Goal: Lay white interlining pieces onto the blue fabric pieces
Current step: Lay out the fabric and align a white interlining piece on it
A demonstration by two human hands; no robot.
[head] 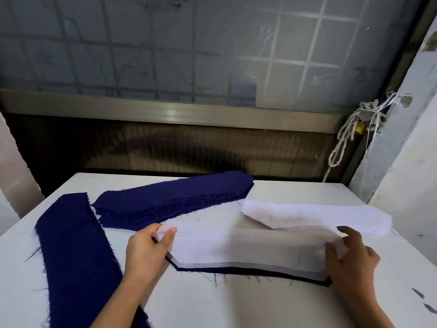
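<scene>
Fingers [168, 234] on left hand [144, 253] and right hand [351, 262] hold seemingly one interlining [236, 247].

The interlining piece [248, 247] I held was thin, semi-sheer white cloth w/ a faint sheen, the blue fabric stack [175, 200] matt woven cloth w/ frayed edges, the table top [236, 308] smooth & matt, the window rail [165, 110] brushed metal.

No readable text, label, brand or number anywhere in view
</scene>
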